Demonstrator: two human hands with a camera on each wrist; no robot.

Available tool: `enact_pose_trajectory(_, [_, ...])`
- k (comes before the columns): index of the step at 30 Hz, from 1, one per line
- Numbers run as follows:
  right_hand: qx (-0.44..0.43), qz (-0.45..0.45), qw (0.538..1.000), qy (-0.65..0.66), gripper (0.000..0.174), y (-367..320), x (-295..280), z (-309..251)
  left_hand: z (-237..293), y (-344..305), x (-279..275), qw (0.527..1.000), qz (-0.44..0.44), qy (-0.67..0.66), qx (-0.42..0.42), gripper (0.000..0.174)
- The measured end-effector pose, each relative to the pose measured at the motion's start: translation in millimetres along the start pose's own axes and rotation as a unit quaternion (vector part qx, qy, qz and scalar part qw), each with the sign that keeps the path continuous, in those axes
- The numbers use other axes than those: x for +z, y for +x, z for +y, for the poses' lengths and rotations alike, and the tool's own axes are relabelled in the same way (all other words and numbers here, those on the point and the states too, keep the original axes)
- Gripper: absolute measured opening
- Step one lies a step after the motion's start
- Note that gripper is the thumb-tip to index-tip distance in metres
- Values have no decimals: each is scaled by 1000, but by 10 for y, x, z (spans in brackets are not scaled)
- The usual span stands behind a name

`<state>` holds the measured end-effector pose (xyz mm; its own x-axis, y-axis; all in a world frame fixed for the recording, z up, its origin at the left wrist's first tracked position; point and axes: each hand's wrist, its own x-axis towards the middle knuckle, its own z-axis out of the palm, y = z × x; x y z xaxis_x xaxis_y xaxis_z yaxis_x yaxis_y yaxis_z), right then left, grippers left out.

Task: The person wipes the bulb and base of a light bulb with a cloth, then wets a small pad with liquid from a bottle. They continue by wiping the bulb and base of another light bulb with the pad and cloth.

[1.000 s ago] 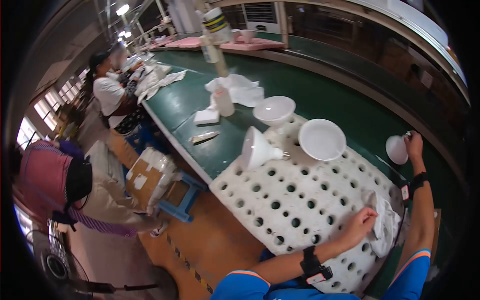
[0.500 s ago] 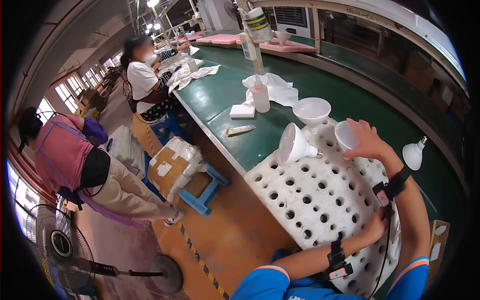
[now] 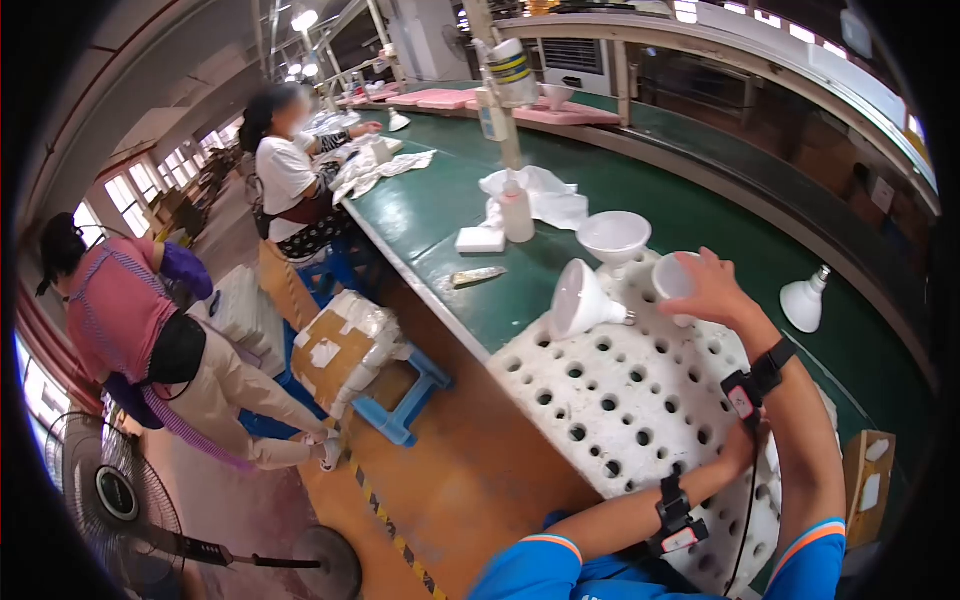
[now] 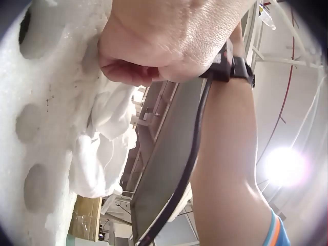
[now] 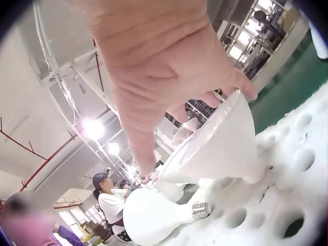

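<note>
My right hand (image 3: 715, 290) spreads its fingers around the rim of a white cone-shaped bulb (image 3: 672, 278), which stands wide end up on the perforated white foam board (image 3: 610, 400). In the right wrist view, the thumb and fingers span the same bulb (image 5: 220, 148). A second bulb (image 3: 613, 236) stands beside it, and a third (image 3: 583, 300) lies tilted on its side. My left hand (image 4: 159, 46) has its fingers curled over the board, close to a crumpled white cloth (image 4: 102, 159); whether it grips the cloth is hidden.
Another bulb (image 3: 804, 300) rests on the green table (image 3: 420, 240) at the right. A bottle (image 3: 516, 212), a white block (image 3: 480, 240) and a small tube (image 3: 478, 276) are beyond the board. Two people, a taped box (image 3: 335, 350) and a fan (image 3: 118, 495) are at the left.
My right hand has let go of a bulb on the table at the right and moved left to grip the one on the board. The seated person's bulb now stands on the table.
</note>
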<state>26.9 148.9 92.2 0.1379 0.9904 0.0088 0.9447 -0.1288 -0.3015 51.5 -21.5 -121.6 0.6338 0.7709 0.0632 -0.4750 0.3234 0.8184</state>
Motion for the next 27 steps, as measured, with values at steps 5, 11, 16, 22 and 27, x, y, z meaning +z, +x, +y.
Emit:
enact_pose_trajectory(5, [19, 11, 1000, 13, 90, 49, -56, -30, 256, -19, 3, 997, -33, -35, -67, 12])
enact_pose_trajectory(11, [-76, 136, 957, 246, 81, -327, -558, 209, 562, -103, 129, 993, 58, -61, -83, 17])
enact_pose_trajectory(16, [0, 62, 845, 531, 72, -1245, -513, 754, 1071, -174, 26, 994, 90, 21, -52, 35])
enact_pose_trajectory(22, [49, 142, 802, 578, 74, -2016, -103, 1211, 1368, -272, 105, 993, 24, 20, -113, 29])
enact_pose_trajectory(27, [40, 124, 827, 547, 74, -2458, 153, 1366, 1437, -249, 135, 993, 63, -29, -96, 35])
